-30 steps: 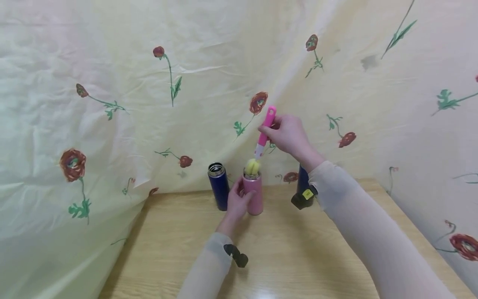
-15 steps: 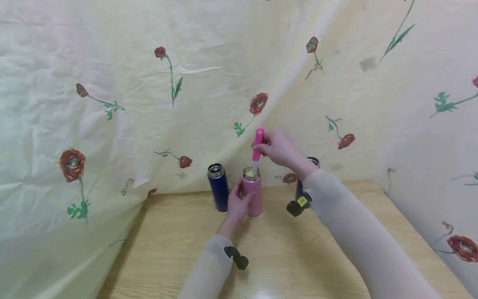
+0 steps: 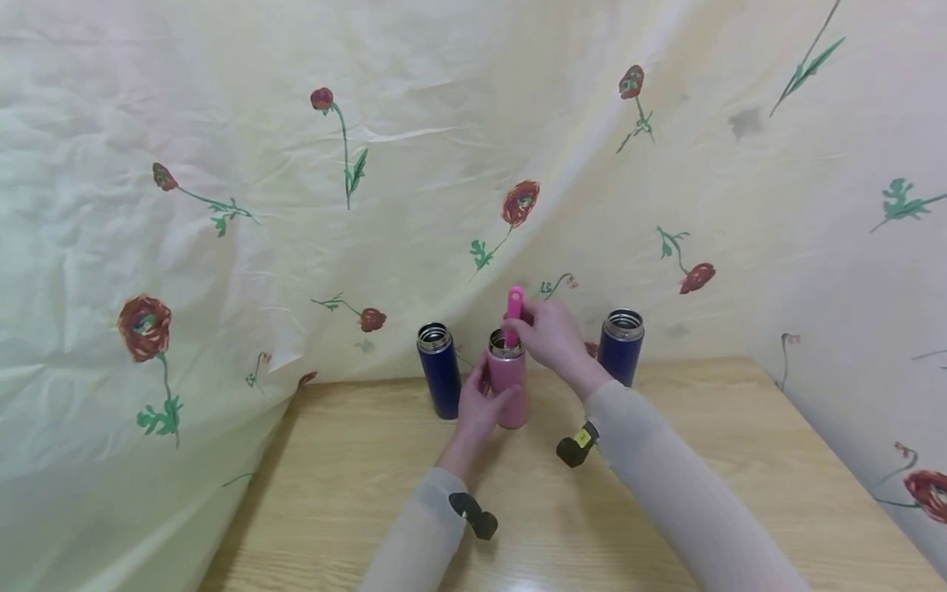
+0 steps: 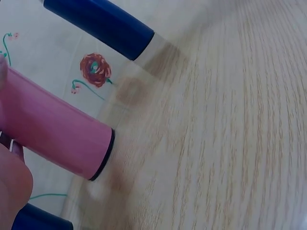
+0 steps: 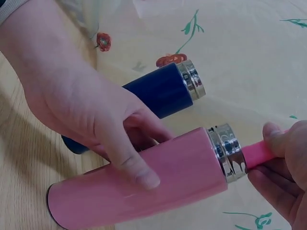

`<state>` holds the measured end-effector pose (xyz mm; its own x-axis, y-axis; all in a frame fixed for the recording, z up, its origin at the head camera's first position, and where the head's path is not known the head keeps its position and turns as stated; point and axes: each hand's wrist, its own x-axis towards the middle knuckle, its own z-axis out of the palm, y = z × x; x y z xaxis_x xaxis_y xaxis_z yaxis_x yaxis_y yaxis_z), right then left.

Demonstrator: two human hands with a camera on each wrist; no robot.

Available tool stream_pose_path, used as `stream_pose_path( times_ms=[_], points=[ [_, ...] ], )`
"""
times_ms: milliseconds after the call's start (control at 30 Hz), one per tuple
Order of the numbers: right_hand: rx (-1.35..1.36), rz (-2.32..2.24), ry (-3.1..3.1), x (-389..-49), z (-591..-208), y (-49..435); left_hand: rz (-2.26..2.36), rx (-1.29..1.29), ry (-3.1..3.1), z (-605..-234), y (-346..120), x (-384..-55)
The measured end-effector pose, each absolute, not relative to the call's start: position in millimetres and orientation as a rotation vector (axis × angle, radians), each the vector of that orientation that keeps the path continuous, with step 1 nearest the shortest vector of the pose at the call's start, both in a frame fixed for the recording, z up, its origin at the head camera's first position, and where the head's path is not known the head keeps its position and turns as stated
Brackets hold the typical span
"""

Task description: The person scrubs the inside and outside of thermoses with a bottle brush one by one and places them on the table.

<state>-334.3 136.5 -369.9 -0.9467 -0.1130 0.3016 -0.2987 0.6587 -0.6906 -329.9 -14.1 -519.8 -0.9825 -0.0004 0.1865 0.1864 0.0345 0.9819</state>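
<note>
A pink bottle (image 3: 508,386) with a bare metal neck stands upright on the table, and my left hand (image 3: 479,407) grips its side. The right wrist view shows the left thumb lying along the pink wall. Above the mouth, my right hand (image 3: 551,335) pinches the pink handle (image 3: 514,306) of a bottle brush. Its yellow sponge head and pale neck are hidden inside the bottle. Just left of the left hand stands an uncapped dark blue bottle (image 3: 440,378). Beyond the right forearm is another uncapped blue bottle (image 3: 621,345).
The wooden table (image 3: 355,460) ends at the back against a cream cloth (image 3: 414,205) printed with red flowers. That cloth also hangs along the left and right sides. Each wrist carries a small black camera.
My right hand has moved down, pushing the brush's sponge head from the rim into the pink bottle. My left hand keeps its grip. The right blue bottle has come into fuller view.
</note>
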Motion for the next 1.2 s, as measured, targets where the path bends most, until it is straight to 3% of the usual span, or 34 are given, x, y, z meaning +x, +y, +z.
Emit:
stream_pose_path(
  times_ms=[433, 767, 1200],
  points=[
    [0.441, 1.415, -2.330, -304, -396, 133, -2.121, -0.001, -1.908, -516, -23, -309],
    [0.318, 1.749, -1.944, -242, -413, 156, -1.927, -0.356, -2.013, -514, -34, -268],
    [0.285, 1.443, -1.999, -193, -405, 164, -1.752, -0.483, -2.000, -510, -32, -245]
  ],
)
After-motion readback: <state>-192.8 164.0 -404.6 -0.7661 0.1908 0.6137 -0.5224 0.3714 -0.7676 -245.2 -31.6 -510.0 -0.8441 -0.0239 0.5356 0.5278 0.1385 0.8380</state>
